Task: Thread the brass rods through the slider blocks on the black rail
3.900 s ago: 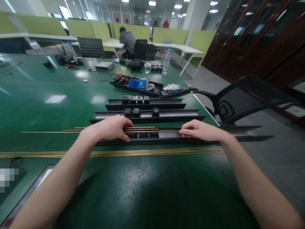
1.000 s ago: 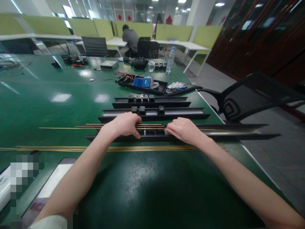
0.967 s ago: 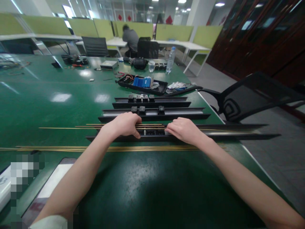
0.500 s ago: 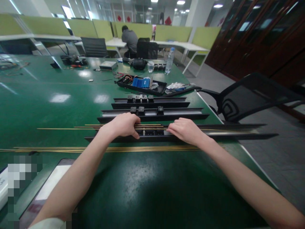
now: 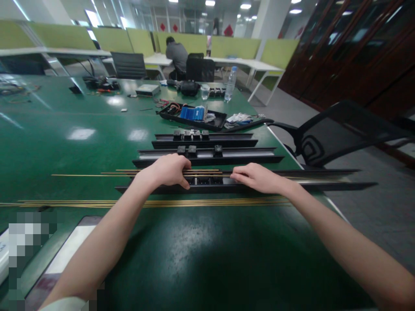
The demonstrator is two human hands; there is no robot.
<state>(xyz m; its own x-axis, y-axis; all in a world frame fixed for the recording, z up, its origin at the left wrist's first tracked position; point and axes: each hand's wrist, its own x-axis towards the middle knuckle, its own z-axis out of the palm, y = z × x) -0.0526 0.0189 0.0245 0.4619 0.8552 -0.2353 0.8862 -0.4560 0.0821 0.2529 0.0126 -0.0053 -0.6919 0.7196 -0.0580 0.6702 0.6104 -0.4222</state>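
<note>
My left hand (image 5: 171,169) is closed over the nearest long black channel rail (image 5: 259,188), its thumb at the near wall and its fingers toward the far wall. Small black blocks (image 5: 207,180) sit inside the rail just right of that thumb. With fingertips pinched together, my right hand (image 5: 254,177) holds a thin brass rod (image 5: 78,175) that runs lengthwise over the rail and passes by my left hand. Shorter brass rods (image 5: 204,170) lie alongside it; their ends under my left hand are hidden.
Several loose brass rods (image 5: 194,201) lie nearer to me. Beyond are two more black rails (image 5: 207,160) with blocks, a black tray (image 5: 165,113) with a blue part, and a water bottle (image 5: 230,84). A mesh chair (image 5: 350,129) stands at right; a person (image 5: 177,55) sits far off.
My right hand has shifted slightly right and down along the rail, and its wrist has dropped lower. My left hand stays in the same place on the rail.
</note>
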